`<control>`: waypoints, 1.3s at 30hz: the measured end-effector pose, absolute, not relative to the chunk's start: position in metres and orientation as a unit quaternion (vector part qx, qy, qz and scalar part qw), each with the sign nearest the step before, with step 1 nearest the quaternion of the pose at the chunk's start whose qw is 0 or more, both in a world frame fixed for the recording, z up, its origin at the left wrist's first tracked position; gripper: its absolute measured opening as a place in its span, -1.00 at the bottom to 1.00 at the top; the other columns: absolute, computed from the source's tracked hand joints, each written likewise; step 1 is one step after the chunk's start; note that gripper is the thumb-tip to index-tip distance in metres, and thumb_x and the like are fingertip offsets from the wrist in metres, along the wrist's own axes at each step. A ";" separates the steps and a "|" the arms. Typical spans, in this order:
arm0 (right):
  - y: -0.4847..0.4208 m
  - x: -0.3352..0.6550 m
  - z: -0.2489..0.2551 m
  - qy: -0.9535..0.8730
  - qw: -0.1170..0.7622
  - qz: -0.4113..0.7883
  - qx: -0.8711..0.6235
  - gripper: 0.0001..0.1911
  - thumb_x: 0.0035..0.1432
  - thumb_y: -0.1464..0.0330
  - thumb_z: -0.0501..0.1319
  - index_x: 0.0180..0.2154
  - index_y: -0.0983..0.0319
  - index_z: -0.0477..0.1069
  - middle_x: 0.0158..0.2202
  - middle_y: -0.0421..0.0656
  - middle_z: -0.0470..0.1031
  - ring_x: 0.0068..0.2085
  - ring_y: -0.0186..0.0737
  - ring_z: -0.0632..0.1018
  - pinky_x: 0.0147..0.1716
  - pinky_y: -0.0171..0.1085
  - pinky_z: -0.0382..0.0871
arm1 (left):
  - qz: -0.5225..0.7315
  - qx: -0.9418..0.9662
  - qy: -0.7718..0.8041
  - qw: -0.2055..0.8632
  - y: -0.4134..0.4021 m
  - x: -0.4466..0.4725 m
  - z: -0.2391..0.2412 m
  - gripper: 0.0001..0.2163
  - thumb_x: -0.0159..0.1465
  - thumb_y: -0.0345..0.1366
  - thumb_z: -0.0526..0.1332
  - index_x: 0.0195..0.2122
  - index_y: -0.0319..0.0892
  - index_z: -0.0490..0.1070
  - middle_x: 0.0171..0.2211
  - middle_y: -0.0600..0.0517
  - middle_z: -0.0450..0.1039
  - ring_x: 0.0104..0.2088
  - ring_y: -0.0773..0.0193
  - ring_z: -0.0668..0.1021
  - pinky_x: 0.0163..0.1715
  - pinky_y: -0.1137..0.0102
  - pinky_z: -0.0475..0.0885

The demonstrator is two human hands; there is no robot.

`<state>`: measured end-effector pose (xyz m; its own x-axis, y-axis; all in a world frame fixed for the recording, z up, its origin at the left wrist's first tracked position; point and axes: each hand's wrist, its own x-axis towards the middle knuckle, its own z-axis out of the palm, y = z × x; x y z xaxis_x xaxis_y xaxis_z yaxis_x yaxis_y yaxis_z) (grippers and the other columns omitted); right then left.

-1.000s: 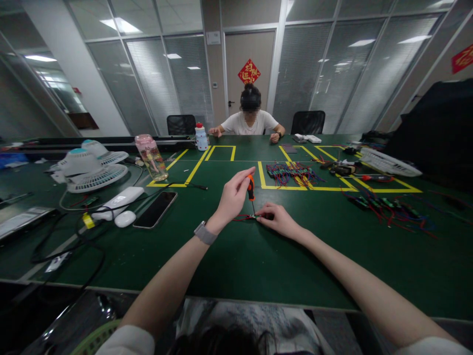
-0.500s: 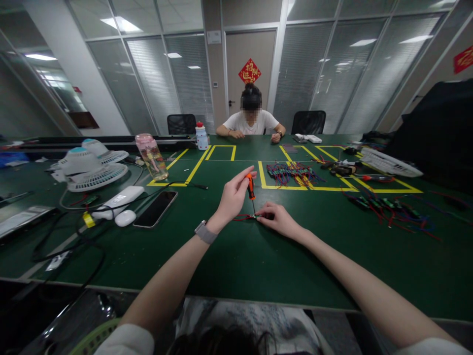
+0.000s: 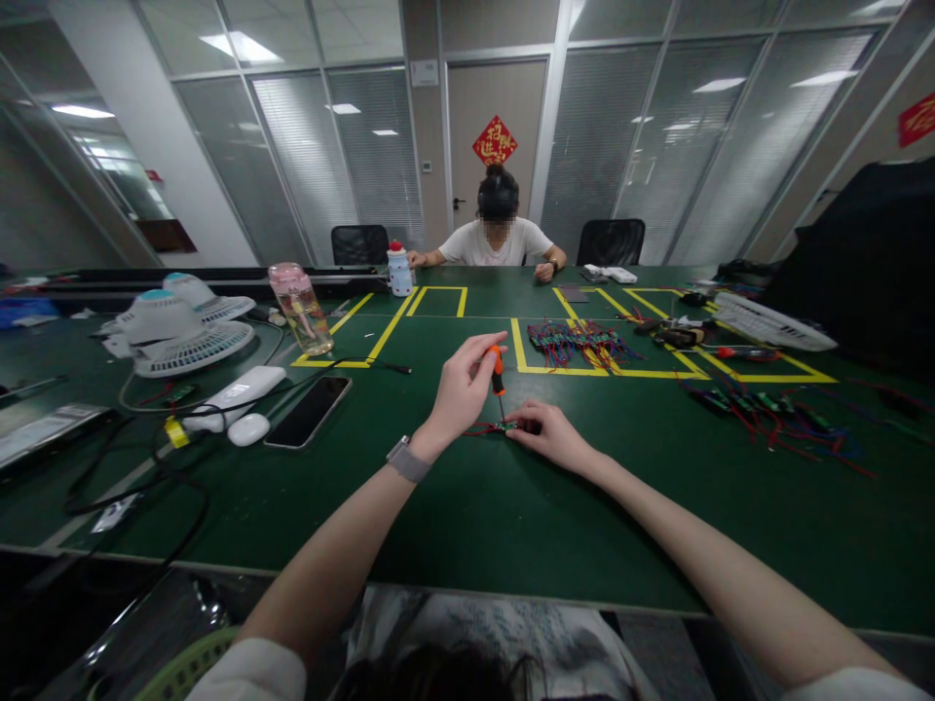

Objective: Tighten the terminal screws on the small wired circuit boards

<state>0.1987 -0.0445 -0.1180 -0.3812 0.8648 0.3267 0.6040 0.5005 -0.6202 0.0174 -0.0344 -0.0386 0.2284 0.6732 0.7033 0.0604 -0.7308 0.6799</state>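
Note:
My left hand [image 3: 466, 382] is closed around the handle of an orange and black screwdriver [image 3: 498, 378], which stands nearly upright. The screwdriver's tip comes down on a small green circuit board [image 3: 504, 426] lying on the green table [image 3: 453, 526]. Red wires [image 3: 480, 428] run from the board's left end. With thumb and fingertips, my right hand [image 3: 549, 435] pinches the board's right end against the table. My fingers partly hide the board, so the exact spot under the tip cannot be made out.
Beyond my hands lies a row of wired circuit boards [image 3: 580, 341] within yellow tape; more wired boards [image 3: 774, 409] are at right. A phone [image 3: 308, 413], white earbud case [image 3: 248, 430], pink bottle [image 3: 301, 310] and fans [image 3: 194, 341] stand left. A person [image 3: 498, 239] sits opposite.
The person opposite has moved one hand outward to beside the blue and white bottle. My hands stay in place, with only a slight shift of the fingers on the screwdriver.

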 end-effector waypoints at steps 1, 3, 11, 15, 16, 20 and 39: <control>-0.044 0.199 -0.118 -0.805 0.320 0.206 -0.456 -0.79 0.09 0.35 0.27 -0.20 0.25 0.55 -0.40 -0.16 0.40 -0.42 -0.30 0.43 -0.38 -0.31 0.32 | 0.572 0.734 0.245 0.273 -0.035 0.018 -0.039 -0.75 0.34 -0.32 0.06 0.00 -0.15 0.41 -0.05 -0.08 0.43 -0.12 0.27 0.53 -0.16 0.39 0.46; -0.044 0.199 -0.119 -0.802 0.323 0.211 -0.455 -0.79 0.08 0.36 0.27 -0.21 0.24 0.55 -0.41 -0.17 0.40 -0.42 -0.30 0.42 -0.38 -0.31 0.32 | 0.579 0.729 0.253 0.263 -0.036 0.018 -0.039 -0.77 0.32 -0.31 0.10 -0.04 -0.15 0.44 -0.11 -0.07 0.45 -0.15 0.27 0.53 -0.18 0.40 0.47; -0.043 0.199 -0.119 -0.802 0.324 0.215 -0.453 -0.81 0.08 0.33 0.28 -0.24 0.24 0.57 -0.40 -0.16 0.41 -0.43 -0.30 0.43 -0.38 -0.30 0.33 | 0.573 0.729 0.288 0.239 -0.032 0.015 -0.038 -0.80 0.30 -0.25 0.14 -0.11 -0.13 0.48 -0.16 -0.04 0.43 -0.16 0.28 0.50 -0.24 0.43 0.46; -0.042 0.198 -0.119 -0.801 0.323 0.212 -0.457 -0.82 0.08 0.34 0.28 -0.25 0.24 0.57 -0.40 -0.16 0.42 -0.43 -0.30 0.43 -0.39 -0.31 0.33 | 0.567 0.732 0.256 0.279 -0.031 0.015 -0.039 -0.75 0.34 -0.28 0.06 -0.03 -0.14 0.42 -0.11 -0.06 0.46 -0.13 0.26 0.53 -0.18 0.39 0.46; -0.042 0.198 -0.120 -0.800 0.324 0.213 -0.457 -0.83 0.08 0.35 0.28 -0.26 0.24 0.57 -0.40 -0.16 0.42 -0.43 -0.30 0.43 -0.39 -0.31 0.33 | 0.567 0.732 0.258 0.275 -0.032 0.015 -0.040 -0.76 0.34 -0.27 0.08 -0.04 -0.14 0.43 -0.14 -0.06 0.46 -0.16 0.27 0.53 -0.20 0.39 0.46; -0.042 0.198 -0.119 -0.797 0.325 0.218 -0.460 -0.83 0.08 0.36 0.28 -0.26 0.25 0.57 -0.41 -0.16 0.41 -0.44 -0.30 0.43 -0.40 -0.31 0.32 | 0.569 0.736 0.293 0.222 -0.034 0.016 -0.041 -0.82 0.27 -0.21 0.18 -0.18 -0.14 0.48 -0.25 -0.01 0.42 -0.25 0.29 0.51 -0.29 0.45 0.45; -0.045 0.199 -0.118 -0.817 0.310 0.199 -0.444 -0.82 0.12 0.36 0.23 -0.23 0.26 0.55 -0.35 -0.13 0.41 -0.38 -0.27 0.45 -0.32 -0.28 0.35 | 0.563 0.735 0.283 0.252 -0.036 0.017 -0.042 -0.72 0.37 -0.26 0.01 0.02 -0.12 0.39 -0.11 -0.06 0.41 -0.15 0.29 0.51 -0.19 0.42 0.44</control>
